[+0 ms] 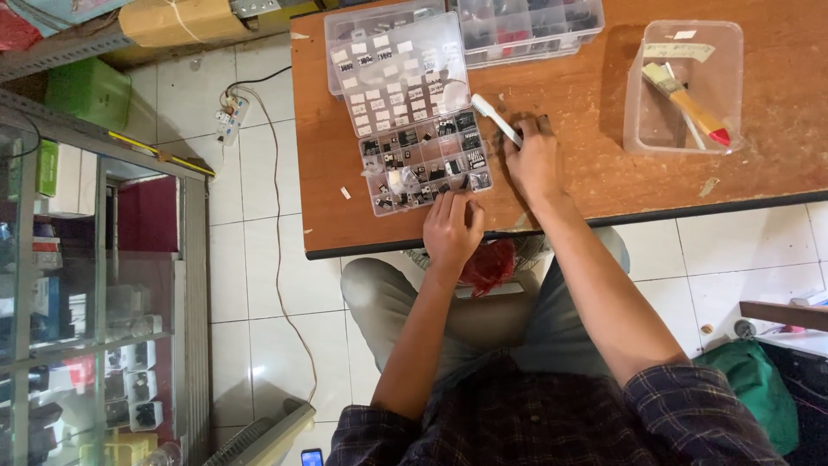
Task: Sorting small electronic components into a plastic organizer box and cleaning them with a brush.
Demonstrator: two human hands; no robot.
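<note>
A clear compartment box (423,164) full of small dark electronic parts lies open on the wooden table (569,173), its labelled lid (401,73) folded back. My left hand (451,226) rests at the box's near edge, fingers curled over the front row of compartments. My right hand (532,158) lies flat on the table just right of the box, holding a white toothbrush-like brush (495,118) that points up and left toward the lid. What the left fingers pinch, if anything, is hidden.
A second clear parts organiser (526,26) sits at the table's far edge. A clear tub (686,86) to the right holds a paintbrush (687,103). A glass display cabinet (95,285) stands left, and a power strip (229,116) with cable lies on the tiled floor.
</note>
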